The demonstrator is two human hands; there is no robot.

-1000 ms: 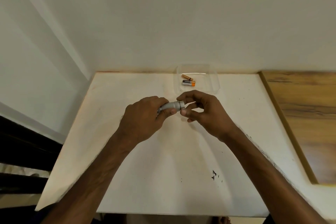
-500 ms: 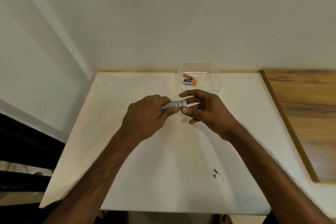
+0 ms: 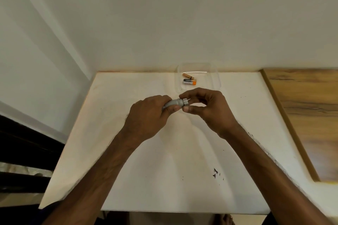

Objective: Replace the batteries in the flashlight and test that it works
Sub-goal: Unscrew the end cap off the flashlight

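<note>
A small silver flashlight point(image 3: 177, 103) lies level above the white table point(image 3: 164, 179), its body wrapped in my left hand point(image 3: 148, 117). My right hand point(image 3: 208, 109) pinches the flashlight's right end between thumb and fingers. Most of the barrel is hidden inside my left fist. Behind my hands a clear plastic tray point(image 3: 214, 76) holds a black-and-orange battery point(image 3: 189, 81) and a thinner copper-coloured battery point(image 3: 187, 75).
The table stands against a white wall. A wooden surface point(image 3: 309, 115) adjoins it on the right. Small dark specks point(image 3: 215, 172) mark the tabletop near the front right. A dark frame point(image 3: 22, 151) lies to the left, below table level.
My right-hand fingers, spread loosely half a second ago, have closed again around the flashlight's end. Both hands stay in about the same place.
</note>
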